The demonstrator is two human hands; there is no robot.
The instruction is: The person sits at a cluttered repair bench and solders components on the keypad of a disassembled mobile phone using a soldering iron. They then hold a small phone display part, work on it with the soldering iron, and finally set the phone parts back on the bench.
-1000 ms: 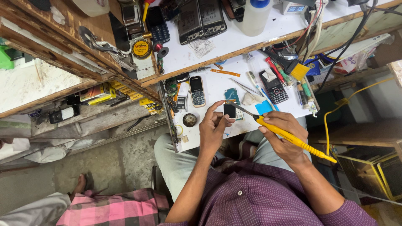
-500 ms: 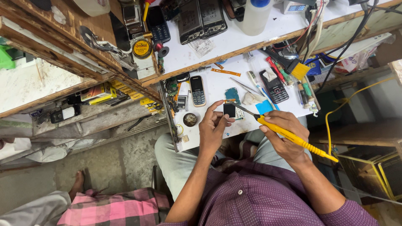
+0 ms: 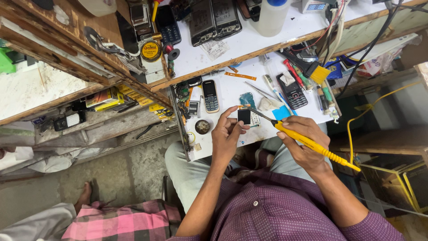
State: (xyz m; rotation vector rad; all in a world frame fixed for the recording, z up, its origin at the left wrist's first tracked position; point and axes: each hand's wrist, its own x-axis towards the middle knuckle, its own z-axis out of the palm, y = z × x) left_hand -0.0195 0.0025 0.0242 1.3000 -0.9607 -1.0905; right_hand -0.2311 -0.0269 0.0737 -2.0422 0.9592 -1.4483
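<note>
My left hand (image 3: 226, 136) pinches a small dark square part (image 3: 244, 116) between thumb and fingers, just above the white work table (image 3: 225, 145). My right hand (image 3: 303, 140) grips a yellow soldering iron (image 3: 312, 143); its metal tip points left and reaches the top edge of the dark part. A yellow cord (image 3: 356, 120) runs from the iron's rear end. Behind the part lies a small circuit board (image 3: 247, 99).
Two small keypad phones (image 3: 210, 95) (image 3: 292, 90) lie on the table with a brush (image 3: 310, 67), tools and a round tin (image 3: 202, 126). A white bottle (image 3: 272, 15) stands on the upper shelf. Another person's leg in pink checked cloth (image 3: 120, 221) is at lower left.
</note>
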